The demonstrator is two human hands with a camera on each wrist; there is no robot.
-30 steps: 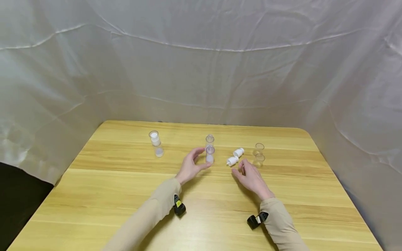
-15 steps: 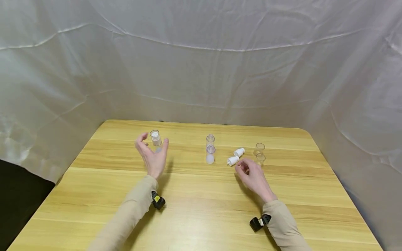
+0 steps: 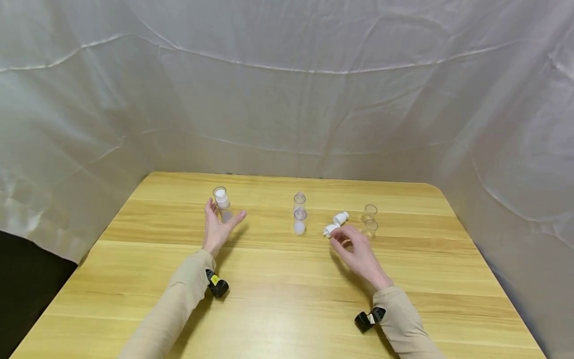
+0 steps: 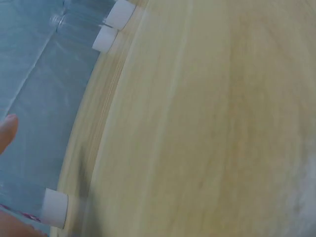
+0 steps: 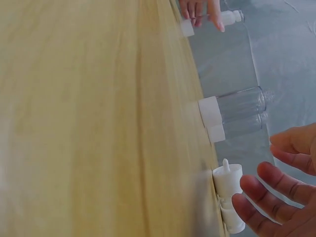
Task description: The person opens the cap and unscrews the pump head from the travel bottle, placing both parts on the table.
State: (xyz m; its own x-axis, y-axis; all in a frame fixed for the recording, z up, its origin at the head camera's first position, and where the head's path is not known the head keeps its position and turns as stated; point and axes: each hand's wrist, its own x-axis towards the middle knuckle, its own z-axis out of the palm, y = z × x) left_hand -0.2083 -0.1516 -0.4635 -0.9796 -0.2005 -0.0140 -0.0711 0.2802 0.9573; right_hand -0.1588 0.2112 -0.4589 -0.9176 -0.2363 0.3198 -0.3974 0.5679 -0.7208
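Observation:
My left hand [image 3: 217,233] is spread round the lower part of a clear bottle [image 3: 226,216] with a white pump top [image 3: 221,198] under a clear cap. The bottle stands upright at the table's left. In the left wrist view its white base [image 4: 54,208] shows between thumb [image 4: 7,132] and fingers, the thumb well away from it. My right hand [image 3: 360,254] hovers with loosely bent fingers beside two white pump heads [image 3: 341,218] lying on their sides. Its fingertips overlap the nearer pump head [image 3: 330,229] in the head view. In the right wrist view nothing is between its fingers [image 5: 254,190].
Two clear bottles [image 3: 299,227] with white bases and no pump heads stand one behind the other at mid-table. To the right are two clear caps [image 3: 370,228]. Grey cloth [image 3: 287,109] hangs behind and beside the wooden table [image 3: 296,299].
My left hand has left the nearer middle bottle and moved left to the pump-topped bottle, coming down round its lower part. My right hand has shifted only slightly, near the pump heads.

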